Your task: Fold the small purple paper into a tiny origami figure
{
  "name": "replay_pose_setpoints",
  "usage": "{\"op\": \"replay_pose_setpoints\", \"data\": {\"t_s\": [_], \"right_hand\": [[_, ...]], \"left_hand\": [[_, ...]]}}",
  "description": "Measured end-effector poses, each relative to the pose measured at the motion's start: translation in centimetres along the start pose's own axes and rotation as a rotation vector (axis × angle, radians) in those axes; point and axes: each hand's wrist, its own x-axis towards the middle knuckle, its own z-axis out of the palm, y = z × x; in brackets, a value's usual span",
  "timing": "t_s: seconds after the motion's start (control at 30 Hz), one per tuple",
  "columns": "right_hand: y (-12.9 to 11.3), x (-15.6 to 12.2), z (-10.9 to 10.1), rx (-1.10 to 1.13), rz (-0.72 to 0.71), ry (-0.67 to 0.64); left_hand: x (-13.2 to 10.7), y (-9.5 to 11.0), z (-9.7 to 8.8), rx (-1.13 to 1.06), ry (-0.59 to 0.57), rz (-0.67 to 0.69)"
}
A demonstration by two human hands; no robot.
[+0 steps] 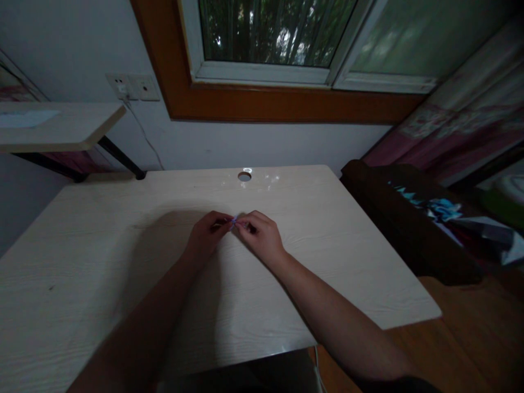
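My left hand [208,236] and my right hand [261,236] meet over the middle of a pale wooden desk [102,262]. Their fingertips are pinched together on a tiny bluish-purple object [234,221] held between them, just above the desktop. The object is too small and dim to name. Both forearms reach in from the bottom edge of the view.
A round cable hole [244,176] sits near the desk's far edge. A second small table [53,125] stands at the left, below wall sockets [133,87]. A window [278,38] is above. Dark furniture with cloth [434,218] is at the right.
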Motion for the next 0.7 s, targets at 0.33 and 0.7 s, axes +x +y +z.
{"op": "replay_pose_setpoints", "data": {"t_s": [0.33, 0.7], "right_hand": [[-0.10, 0.11, -0.14, 0.030, 0.008, -0.003], [-0.40, 0.13, -0.28, 0.037, 0.036, 0.042]], "left_hand": [[0.27, 0.04, -0.12, -0.046, 0.047, -0.056], [0.43, 0.01, -0.37, -0.170, 0.110, -0.113]]}}
